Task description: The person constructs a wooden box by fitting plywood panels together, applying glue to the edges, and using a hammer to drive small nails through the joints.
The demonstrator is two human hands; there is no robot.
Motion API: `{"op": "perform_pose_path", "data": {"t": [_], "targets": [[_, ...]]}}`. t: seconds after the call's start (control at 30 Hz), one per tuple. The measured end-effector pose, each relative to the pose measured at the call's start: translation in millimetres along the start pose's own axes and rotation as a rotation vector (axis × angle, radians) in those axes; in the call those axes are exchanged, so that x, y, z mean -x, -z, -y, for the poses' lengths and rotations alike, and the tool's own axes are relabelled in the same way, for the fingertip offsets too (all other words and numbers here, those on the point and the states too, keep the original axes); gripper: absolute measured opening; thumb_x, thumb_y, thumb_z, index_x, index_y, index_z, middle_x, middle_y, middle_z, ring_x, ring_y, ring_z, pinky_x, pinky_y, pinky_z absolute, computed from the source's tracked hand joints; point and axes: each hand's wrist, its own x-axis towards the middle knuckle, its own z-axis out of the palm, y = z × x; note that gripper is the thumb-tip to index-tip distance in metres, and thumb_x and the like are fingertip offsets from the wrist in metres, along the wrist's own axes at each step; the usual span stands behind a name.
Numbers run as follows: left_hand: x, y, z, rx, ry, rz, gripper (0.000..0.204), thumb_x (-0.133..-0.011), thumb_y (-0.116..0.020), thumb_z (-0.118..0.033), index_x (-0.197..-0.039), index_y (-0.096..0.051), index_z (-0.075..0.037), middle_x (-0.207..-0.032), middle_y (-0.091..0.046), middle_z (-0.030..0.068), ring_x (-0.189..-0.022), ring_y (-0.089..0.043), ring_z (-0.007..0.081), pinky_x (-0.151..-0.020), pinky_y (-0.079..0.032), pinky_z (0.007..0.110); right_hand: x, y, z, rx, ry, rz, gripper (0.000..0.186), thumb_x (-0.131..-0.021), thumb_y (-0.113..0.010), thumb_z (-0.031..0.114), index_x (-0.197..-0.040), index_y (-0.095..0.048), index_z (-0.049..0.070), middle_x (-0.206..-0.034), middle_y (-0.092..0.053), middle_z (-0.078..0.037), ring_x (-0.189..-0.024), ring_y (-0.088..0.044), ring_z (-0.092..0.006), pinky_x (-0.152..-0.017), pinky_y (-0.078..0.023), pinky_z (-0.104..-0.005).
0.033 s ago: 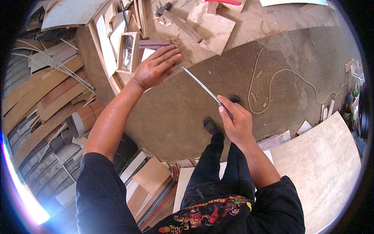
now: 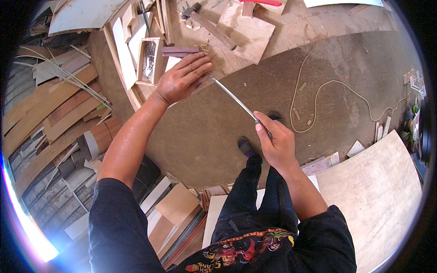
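Nothing visibly shifted — metal-shafted tool [image 2: 234, 97] in right hand [image 2: 277, 143], tip near left hand [image 2: 181, 79]

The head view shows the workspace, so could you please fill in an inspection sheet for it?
Surface: brown wooden bench with a pale board at its near edge.
Things in hand: screwdriver-like tool with a metal shaft, its far end close to the left hand.
Clutter: hammer lying on the bench; small wooden box holding metal pieces; wood scrap on the floor.
Hands: right hand grips the tool's handle; left is at the bench edge, anything beneath it hidden.
Cables: pale cable winding loosely across the floor.
Surroundings: stacked boards at left; large pale panel at lower right.
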Motion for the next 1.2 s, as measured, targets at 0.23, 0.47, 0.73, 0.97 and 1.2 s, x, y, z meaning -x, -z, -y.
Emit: {"op": "perform_pose_path", "data": {"t": [0.23, 0.47, 0.73, 0.97, 1.2], "targets": [[-0.1, -2.3, -0.3, -0.014, -0.006, -0.019, 0.054, -0.083, -0.08, -0.003, -0.136, -0.068, -0.005, -0.142, -0.066, 0.0148, -0.137, -0.06, 0.0355, -0.111, -0.053, 0.042, -2.5, 1.9, -0.7, -0.139, -0.098, 0.072, 0.03, -0.102, -0.066, 0.018, -0.13, -0.072, 0.009, -0.095, -0.075, -0.018, -0.083, -0.074, -0.0316, -0.073, -0.056, -0.0394], [-1.3, -1.0, -0.7, -0.018, -0.012, -0.024, 0.05, -0.084, -0.081, -0.004, -0.133, -0.069, -0.005, -0.14, -0.067, 0.0146, -0.136, -0.061, 0.0353, -0.111, -0.054, 0.043, -7.4, 5.4, -20.6, -0.545, -0.491, 0.27, 0.033, -0.104, -0.065, 0.019, -0.133, -0.07, 0.002, -0.106, -0.079, -0.01, -0.09, -0.071, -0.017, -0.081, -0.055, -0.033], [-1.2, -2.6, -0.5, -0.031, -0.007, -0.021, 0.049, -0.084, -0.08, -0.003, -0.132, -0.069, -0.004, -0.14, -0.068, 0.0144, -0.136, -0.06, 0.0352, -0.111, -0.054, 0.042, -17.6, 16.5, -7.5, -0.143, -0.179, 0.184, 0.032, -0.103, -0.065, 0.024, -0.132, -0.073, 0.013, -0.094, -0.075, -0.014, -0.072, -0.071, -0.0232, -0.067, -0.055, -0.0359], [-1.1, -0.4, -1.4, -0.039, -0.018, -0.018, 0.051, -0.083, -0.08, -0.004, -0.133, -0.069, -0.004, -0.141, -0.067, 0.0143, -0.137, -0.06, 0.0346, -0.113, -0.052, 0.042, -12.9, 20.9, 15.8, 0.371, 0.086, 0.073, 0.035, -0.097, -0.071, 0.024, -0.132, -0.072, 0.022, -0.077, -0.062, -0.009, -0.065, -0.067, -0.0282, -0.055, -0.052, -0.0422], [-7.9, 0.5, -1.3, -0.025, -0.033, -0.022, 0.054, -0.081, -0.08, -0.004, -0.134, -0.069, -0.005, -0.143, -0.066, 0.0136, -0.137, -0.06, 0.0338, -0.112, -0.053, 0.042, -14.5, 14.0, 5.7, 0.354, 0.153, -0.109, 0.028, -0.092, -0.076, 0.022, -0.118, -0.072, 0.012, -0.086, -0.069, -0.01, -0.071, -0.071, -0.0296, -0.059, -0.054, -0.041]]}}
